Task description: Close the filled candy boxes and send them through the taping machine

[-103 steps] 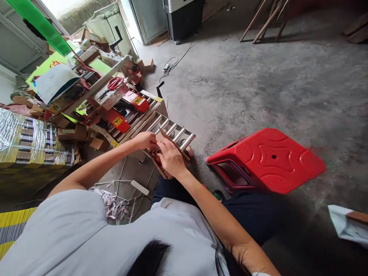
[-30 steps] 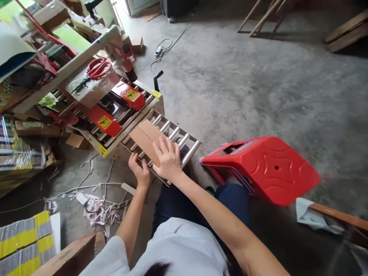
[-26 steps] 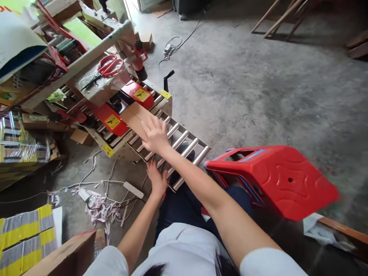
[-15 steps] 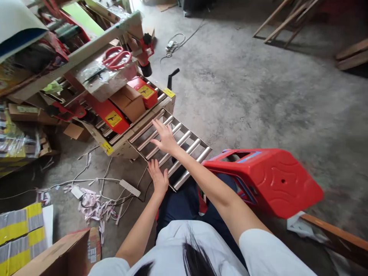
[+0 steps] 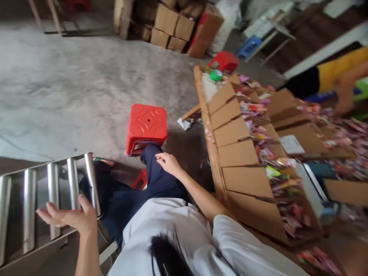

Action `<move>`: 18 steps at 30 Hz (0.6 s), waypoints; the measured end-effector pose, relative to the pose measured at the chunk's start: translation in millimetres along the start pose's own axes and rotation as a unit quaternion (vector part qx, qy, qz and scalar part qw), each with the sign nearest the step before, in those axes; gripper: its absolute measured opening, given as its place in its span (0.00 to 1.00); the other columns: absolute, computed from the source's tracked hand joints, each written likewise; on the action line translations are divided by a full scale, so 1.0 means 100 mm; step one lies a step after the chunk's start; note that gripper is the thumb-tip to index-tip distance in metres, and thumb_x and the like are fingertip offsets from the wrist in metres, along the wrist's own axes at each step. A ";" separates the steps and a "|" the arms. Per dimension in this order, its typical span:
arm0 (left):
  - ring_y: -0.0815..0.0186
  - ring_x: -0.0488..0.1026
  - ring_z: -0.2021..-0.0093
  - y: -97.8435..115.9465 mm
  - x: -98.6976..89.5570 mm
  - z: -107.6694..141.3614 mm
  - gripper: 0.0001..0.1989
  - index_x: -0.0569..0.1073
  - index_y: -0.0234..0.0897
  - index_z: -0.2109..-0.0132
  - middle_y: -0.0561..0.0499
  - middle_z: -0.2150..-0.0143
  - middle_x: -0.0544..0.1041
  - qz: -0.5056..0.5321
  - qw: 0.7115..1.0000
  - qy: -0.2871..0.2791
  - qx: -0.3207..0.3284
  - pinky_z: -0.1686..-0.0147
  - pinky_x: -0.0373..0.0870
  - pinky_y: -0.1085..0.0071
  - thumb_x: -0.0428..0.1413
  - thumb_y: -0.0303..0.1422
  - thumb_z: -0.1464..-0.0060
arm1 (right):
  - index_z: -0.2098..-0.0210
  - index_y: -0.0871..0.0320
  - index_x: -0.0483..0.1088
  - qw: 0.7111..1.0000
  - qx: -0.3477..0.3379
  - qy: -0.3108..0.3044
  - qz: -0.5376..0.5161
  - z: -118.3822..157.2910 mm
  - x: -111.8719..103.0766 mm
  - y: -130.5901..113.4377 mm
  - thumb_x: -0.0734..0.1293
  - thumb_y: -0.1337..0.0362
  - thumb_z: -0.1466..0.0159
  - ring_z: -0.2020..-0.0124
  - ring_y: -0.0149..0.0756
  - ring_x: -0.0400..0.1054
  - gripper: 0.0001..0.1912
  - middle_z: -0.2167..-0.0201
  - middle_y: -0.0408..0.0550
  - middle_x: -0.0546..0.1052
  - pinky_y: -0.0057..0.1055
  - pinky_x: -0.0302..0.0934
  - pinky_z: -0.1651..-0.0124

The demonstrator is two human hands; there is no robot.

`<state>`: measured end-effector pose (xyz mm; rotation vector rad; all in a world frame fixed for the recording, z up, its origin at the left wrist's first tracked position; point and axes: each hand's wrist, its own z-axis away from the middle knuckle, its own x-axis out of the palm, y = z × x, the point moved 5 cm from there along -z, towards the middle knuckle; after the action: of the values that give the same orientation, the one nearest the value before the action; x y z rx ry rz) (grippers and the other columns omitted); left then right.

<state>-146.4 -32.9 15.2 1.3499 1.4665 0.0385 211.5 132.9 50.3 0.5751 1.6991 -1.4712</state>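
Head view: my left grip (image 5: 83, 220) hung over the roller conveyor (image 5: 28, 211) at eight o'clock, palm up, fingers and thumb spread, with nothing in it. My right grip (image 5: 171, 165) was by my knee (image 5: 152, 155), near the middle; its fingers lay close together and slightly bent, no object showing, and I couldn't tell whether the tips met.

The cardboard boxes (image 5: 235, 151) stood side by side on the wooden desk (image 5: 210, 143) at three o'clock, nearer my right grip than my left but well apart from it. They were open, with wrapped packets (image 5: 255, 108) inside. I judged each box light to middling, its walls fairly stiff but its flaps bendy, so I'd have taken hold low on two opposite walls, never by a flap. The packets looked soft and crinkly, perhaps slippery. The roller conveyor seemed rigid and heavy; I'd have held it by a side rail, since the rollers would likely turn under my fingers.

The row of boxes ran roughly from eleven to five o'clock, its near flaps leaning out towards nine. The roller conveyor's long axis lay about from half past eight to half past two, its rollers crossing it.
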 end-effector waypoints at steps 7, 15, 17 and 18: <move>0.44 0.46 0.27 1.21 0.74 -0.17 0.40 0.49 0.45 0.29 0.38 0.28 0.48 0.157 0.969 -0.120 0.147 0.32 0.52 0.42 0.57 0.38 0.45 | 0.57 0.56 0.79 0.999 0.042 0.022 -0.009 1.22 -0.69 0.11 0.70 0.72 0.37 0.57 0.37 0.77 0.10 0.58 0.47 0.82 0.32 0.70 0.51; 0.53 0.67 0.38 2.32 1.50 1.04 0.27 0.64 0.38 0.38 0.36 0.37 0.63 0.290 0.828 -0.440 0.192 0.48 0.74 0.57 0.53 0.44 0.41 | 0.65 0.49 0.76 0.904 0.255 0.273 0.208 2.88 -2.94 -0.25 0.59 0.39 0.33 0.69 0.39 0.74 0.24 0.69 0.52 0.80 0.38 0.63 0.68; 0.53 0.68 0.39 2.53 1.53 1.45 0.23 0.70 0.39 0.43 0.38 0.39 0.67 0.303 0.748 -0.542 0.236 0.49 0.75 0.58 0.53 0.44 0.41 | 0.68 0.50 0.76 0.838 0.360 0.286 0.293 3.42 -3.15 -0.18 0.55 0.31 0.37 0.72 0.42 0.73 0.33 0.72 0.56 0.78 0.40 0.57 0.71; 0.54 0.69 0.40 2.60 1.51 1.62 0.22 0.72 0.39 0.45 0.39 0.40 0.69 0.302 0.707 -0.584 0.259 0.49 0.76 0.58 0.54 0.44 0.41 | 0.69 0.50 0.75 0.809 0.413 0.278 0.312 3.68 -3.18 -0.14 0.54 0.28 0.39 0.73 0.43 0.72 0.35 0.74 0.58 0.77 0.41 0.55 0.73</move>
<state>179.4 70.4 16.1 1.7177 -0.1108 -0.7364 484.9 -174.1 311.4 1.9874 0.9461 -1.5455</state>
